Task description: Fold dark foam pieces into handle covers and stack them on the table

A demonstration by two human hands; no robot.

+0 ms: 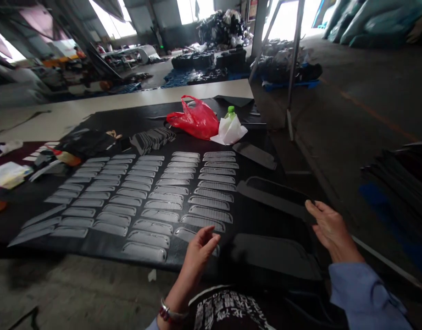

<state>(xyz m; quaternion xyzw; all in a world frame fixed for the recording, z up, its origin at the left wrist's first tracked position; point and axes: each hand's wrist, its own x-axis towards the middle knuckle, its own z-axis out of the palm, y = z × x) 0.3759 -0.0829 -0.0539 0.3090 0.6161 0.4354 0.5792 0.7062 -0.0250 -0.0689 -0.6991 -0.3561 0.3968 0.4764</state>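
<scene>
My right hand [330, 225] pinches the right end of a long dark flat panel [273, 198] between thumb and fingers, lifting that end. My left hand [201, 247] hovers over the near edge of the black-covered table; its fingers are loosely bent, a gap shows between thumb and forefinger, and I see nothing in it. Partly behind that hand lies a narrow grey strip [186, 233] with rounded ends and a glossy line along its edge. Many similar strips [211, 201] lie in columns to the left. Another large dark panel [273, 254] is nearest my body.
A red plastic bag [197, 119] and a green-capped bottle [230, 111] wrapped in white stand at the back. Beside them are a fanned pile of dark pieces [152, 139] and a dark panel [255, 155]. A metal post [293, 68] rises beyond the table's right edge.
</scene>
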